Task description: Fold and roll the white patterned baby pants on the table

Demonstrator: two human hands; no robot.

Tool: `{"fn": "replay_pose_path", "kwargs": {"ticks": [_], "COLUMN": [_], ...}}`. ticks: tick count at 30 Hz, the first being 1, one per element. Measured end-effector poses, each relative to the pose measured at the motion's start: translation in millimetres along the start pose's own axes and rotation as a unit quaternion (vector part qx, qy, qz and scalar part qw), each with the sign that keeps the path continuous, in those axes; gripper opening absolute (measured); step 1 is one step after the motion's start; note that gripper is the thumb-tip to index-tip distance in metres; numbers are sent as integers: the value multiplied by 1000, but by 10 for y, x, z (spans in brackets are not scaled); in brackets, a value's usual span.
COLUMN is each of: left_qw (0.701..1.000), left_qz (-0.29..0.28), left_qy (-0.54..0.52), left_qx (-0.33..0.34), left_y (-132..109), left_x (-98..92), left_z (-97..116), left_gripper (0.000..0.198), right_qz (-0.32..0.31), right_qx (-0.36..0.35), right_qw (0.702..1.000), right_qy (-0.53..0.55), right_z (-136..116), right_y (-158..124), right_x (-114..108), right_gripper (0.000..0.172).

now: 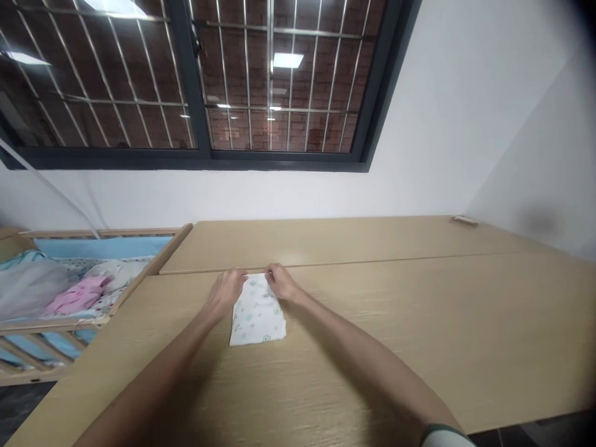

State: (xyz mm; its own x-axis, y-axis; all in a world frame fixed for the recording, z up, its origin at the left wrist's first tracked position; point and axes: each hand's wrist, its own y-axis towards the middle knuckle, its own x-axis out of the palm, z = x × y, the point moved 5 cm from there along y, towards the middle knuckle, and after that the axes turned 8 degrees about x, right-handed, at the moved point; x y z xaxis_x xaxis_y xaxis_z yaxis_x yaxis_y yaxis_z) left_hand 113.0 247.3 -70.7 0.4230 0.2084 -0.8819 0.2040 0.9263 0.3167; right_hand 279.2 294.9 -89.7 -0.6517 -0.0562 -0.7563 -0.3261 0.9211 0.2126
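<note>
A white cloth (257,313) with a small scattered print lies folded flat on the wooden tabletop (372,323). At its far left corner my left hand (228,287) pinches the edge between thumb and fingers. My right hand (280,282) grips the far right corner in the same way. Between the two hands the cloth's far edge runs fairly straight, close to the seam in the tabletop. Its near edge is wider and rests on the wood. What kind of cloth item it is, I cannot make out.
To the left stands a wooden crib (153,261) with blue lining, holding a pink cloth (81,293) and other bedding. A small flat object (464,220) lies at the table's far right. Behind the table are a white wall (279,195) and a barred window (284,160).
</note>
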Motion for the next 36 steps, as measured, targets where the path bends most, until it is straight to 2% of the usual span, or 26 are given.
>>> {"fn": "replay_pose_path", "kwargs": {"ticks": [3,5,7,9,10,12,15,17,19,22,24,26,31,33,36], "left_qw": [999,997,995,991,986,975,967,965,964,957,952,951,958,959,954], "left_qz": [0,12,27,34,35,51,45,36,44,82,99,104,88,86,62], "left_qy": [44,71,93,115,131,154,168,174,185,206,213,213,197,195,189], "left_qx": [3,10,23,59,94,154,188,191,188,186,194,197,188,188,224], "left_y": [16,-54,-229,-519,-697,-1079,-1536,-1699,-1764,-1775,-1771,-1771,-1776,-1759,-1673], "left_x": [51,37,24,47,77,148,301,398,458,477,468,460,504,519,475], "left_z": [13,91,224,412,525,728,901,938,934,896,871,846,792,771,715], "left_gripper": [29,29,37,45,46,48,38,31,31,49,62,67,62,58,40], "right_qz": [-5,2,24,30,14,-59,-198,-267,-313,-335,-319,-292,-228,-210,-158], "right_qx": [6,6,-11,-64,-102,-186,-282,-311,-306,-259,-229,-209,-184,-182,-211], "right_qw": [1000,1000,999,994,990,976,936,911,898,903,916,928,942,943,949], "right_qy": [-5,-15,-46,-82,-94,-95,-70,-50,-45,-65,-81,-100,-165,-185,-175], "right_z": [35,6,-92,-280,-398,-639,-894,-940,-878,-660,-501,-358,-79,-29,-88], "right_y": [29,-25,-136,-304,-407,-643,-1000,-1156,-1196,-1032,-808,-540,15,87,8], "right_x": [97,73,-26,-143,-185,-203,-85,58,216,391,428,419,371,363,274], "right_gripper": [18,17,19,28,34,44,55,58,62,62,62,63,67,68,66]}}
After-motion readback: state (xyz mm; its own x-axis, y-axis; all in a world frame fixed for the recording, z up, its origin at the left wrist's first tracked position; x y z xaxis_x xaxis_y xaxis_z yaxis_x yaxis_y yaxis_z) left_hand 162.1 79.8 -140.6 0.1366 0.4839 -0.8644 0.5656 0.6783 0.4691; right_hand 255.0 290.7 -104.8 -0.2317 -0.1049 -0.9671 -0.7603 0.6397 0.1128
